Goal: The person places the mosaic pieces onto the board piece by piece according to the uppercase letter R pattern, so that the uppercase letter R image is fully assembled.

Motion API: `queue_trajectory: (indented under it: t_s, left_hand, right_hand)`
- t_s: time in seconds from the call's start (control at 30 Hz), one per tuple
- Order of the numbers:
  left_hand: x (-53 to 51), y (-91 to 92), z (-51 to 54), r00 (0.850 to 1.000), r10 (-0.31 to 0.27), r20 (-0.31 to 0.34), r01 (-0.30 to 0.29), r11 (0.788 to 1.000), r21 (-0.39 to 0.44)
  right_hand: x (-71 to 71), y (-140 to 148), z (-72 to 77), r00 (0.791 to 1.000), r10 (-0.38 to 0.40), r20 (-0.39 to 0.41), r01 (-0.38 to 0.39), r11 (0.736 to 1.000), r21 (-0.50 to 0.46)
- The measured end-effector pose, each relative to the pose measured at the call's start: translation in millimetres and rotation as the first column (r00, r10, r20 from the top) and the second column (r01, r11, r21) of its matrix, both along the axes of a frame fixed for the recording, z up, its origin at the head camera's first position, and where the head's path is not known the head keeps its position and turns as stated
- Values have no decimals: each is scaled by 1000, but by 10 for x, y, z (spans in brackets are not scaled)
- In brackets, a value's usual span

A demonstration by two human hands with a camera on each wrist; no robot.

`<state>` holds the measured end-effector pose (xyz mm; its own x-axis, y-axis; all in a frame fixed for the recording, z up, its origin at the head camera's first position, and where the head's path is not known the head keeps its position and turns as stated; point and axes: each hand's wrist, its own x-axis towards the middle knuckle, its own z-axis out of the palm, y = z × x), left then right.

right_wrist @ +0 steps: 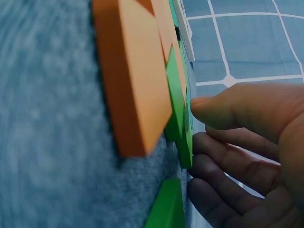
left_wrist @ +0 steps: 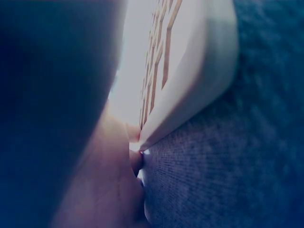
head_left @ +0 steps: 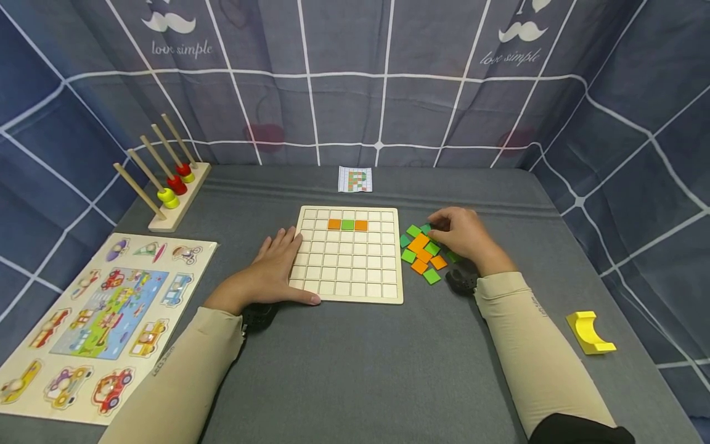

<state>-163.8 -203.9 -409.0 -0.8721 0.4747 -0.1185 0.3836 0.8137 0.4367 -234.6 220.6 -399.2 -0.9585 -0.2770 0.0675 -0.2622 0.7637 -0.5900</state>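
A pale wooden grid board (head_left: pixel 344 271) lies in the middle of the table. One green square tile (head_left: pixel 347 225) sits between two orange tiles (head_left: pixel 361 225) near its top. My left hand (head_left: pixel 272 271) rests at the board's left edge, fingers spread and thumb along the near corner; in the left wrist view the board's rim (left_wrist: pixel 190 90) shows beside the hand. To the right of the board is a loose pile of orange and green square tiles (head_left: pixel 420 242). My right hand (head_left: pixel 460 233) is at the pile's far right side, thumb (right_wrist: pixel 213 111) against a green tile, fingers loosely bent.
A picture puzzle board (head_left: pixel 188 265) lies at the left, with a peg stand (head_left: pixel 191 191) holding red and yellow rings behind it. A small pattern card (head_left: pixel 355 179) lies beyond the grid board. A yellow curved block (head_left: pixel 589 333) is at the right.
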Motion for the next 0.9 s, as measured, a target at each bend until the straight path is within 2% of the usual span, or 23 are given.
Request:
queue_trajectory:
  t_s: [0.9]
  left_hand:
    - [14,7,14,1000,0,-4,0,1000,-1]
  right_hand:
    - [37,-169,-27,998,-31,-52,35,997,75]
